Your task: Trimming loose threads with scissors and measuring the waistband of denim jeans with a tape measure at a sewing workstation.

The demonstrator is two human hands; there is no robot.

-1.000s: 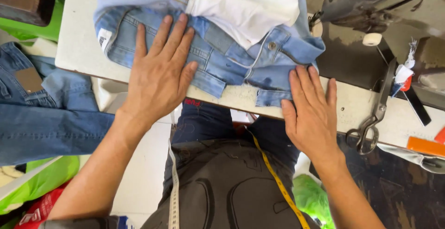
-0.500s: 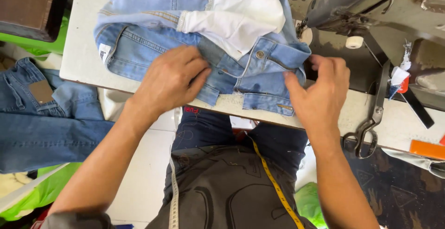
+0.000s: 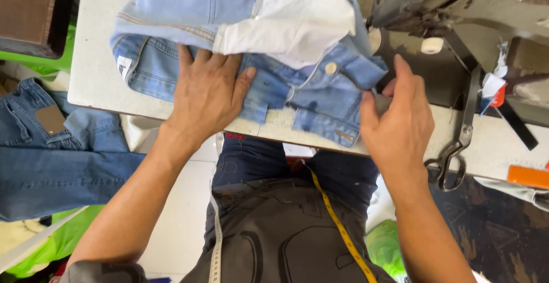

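Observation:
A pair of light blue jeans [image 3: 189,8] lies bunched on the white sewing table [image 3: 97,42], with a white pocket lining [image 3: 297,20] turned out on top and a metal button [image 3: 330,68] showing on the waistband. My left hand [image 3: 207,91] presses flat on the denim near the table's front edge, fingers spread. My right hand [image 3: 397,120] is at the waistband's right end, thumb and fingers pinching the fabric corner beside the sewing machine [image 3: 457,2].
Scissors [image 3: 457,145] hang over the table's front edge on the right, near an orange object [image 3: 526,175]. Another pair of darker jeans [image 3: 51,151] is piled at the left. A yellow tape measure [image 3: 337,226] drapes over my lap.
The jeans have been pushed farther onto the table toward the machine. My left hand went from flat to curled and flat again. My right hand lifted off the table and took the waistband's end.

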